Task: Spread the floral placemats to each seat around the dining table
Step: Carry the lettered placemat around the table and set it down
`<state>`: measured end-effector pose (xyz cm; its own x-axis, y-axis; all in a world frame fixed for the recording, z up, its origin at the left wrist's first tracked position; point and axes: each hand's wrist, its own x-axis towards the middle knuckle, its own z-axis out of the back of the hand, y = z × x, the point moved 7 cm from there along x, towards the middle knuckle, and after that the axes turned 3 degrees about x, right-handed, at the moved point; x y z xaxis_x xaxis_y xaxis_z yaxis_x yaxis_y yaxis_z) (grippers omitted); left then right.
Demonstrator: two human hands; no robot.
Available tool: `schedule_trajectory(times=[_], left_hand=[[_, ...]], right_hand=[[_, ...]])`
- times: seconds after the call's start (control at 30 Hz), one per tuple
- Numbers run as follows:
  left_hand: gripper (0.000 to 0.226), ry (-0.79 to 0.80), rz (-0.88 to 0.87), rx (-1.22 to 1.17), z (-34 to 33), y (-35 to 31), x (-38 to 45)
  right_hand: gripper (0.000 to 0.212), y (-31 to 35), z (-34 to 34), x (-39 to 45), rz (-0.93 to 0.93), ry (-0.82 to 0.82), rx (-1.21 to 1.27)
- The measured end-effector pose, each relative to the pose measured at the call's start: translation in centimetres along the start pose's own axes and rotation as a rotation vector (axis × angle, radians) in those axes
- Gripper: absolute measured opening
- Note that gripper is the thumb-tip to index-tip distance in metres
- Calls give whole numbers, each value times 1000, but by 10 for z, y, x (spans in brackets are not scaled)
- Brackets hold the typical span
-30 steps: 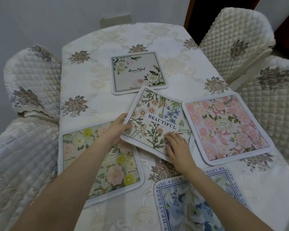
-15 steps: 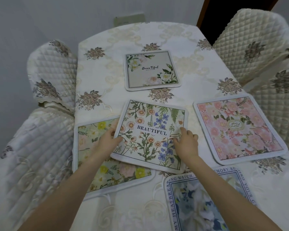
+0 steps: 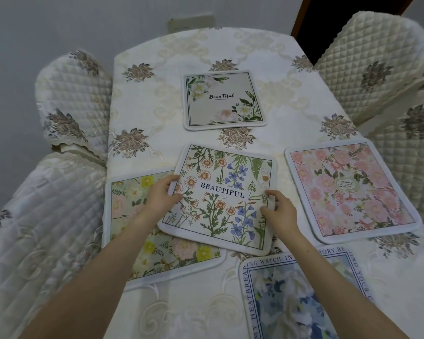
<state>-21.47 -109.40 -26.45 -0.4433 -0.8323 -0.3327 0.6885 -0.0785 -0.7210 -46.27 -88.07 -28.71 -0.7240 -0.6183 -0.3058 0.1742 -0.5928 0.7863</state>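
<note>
both hands are gripping the wildflower mat (image 3: 224, 199), the one printed "beautiful", which is lying near the middle of the table (image 3: 304, 113). left hand (image 3: 160, 195) is pinching the mat's left edge, thumb on the printed face and fingers curled under, so that side is lifting a little. right hand (image 3: 278, 210) is clamping the mat's right edge, fingers half curled with the tips over the white border; whether the thumb is underneath, cannot tell. the wildflower mat's left corner is overlapping the yellow mat (image 3: 132, 216), which is lying just to its left at the table edge. the pink mat (image 3: 348, 189) is lying to its right, apart from it; the white-rose mat (image 3: 223, 101) is lying beyond it, well apart; the blue mat (image 3: 291, 297) is lying on the near side, close to its lower right corner, seemingly not touching. quilted chairs (image 3: 370, 64) are standing around the table. judging the step: this mat is still needing a seat of its own, and the bare cloth beyond the yellow mat, by the far left chair, is looking like the open spot. advice: be lifting the mat clear before carrying, not dragging, since dragging is likely shifting the yellow mat underneath. be keeping both edges level so the soft mat is not folding. be setting it square to the table edge, with a gap from the yellow and white-rose mats, then pressing it flat.
</note>
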Motion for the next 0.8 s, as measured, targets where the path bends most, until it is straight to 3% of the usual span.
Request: schedule_trajectory(times=[0.33,0.5,0.8], left_hand=[[57,33,81,-180,0,7,-1],[57,25,39,-238,9,-9,-19],[55,62,-91,-398,40,-39,-108]], right_hand=[[48,1,8,-2,-46,15,187],[50,20,25,-20,-22,-37,245],[51,50,76,-127,15,-196,343]])
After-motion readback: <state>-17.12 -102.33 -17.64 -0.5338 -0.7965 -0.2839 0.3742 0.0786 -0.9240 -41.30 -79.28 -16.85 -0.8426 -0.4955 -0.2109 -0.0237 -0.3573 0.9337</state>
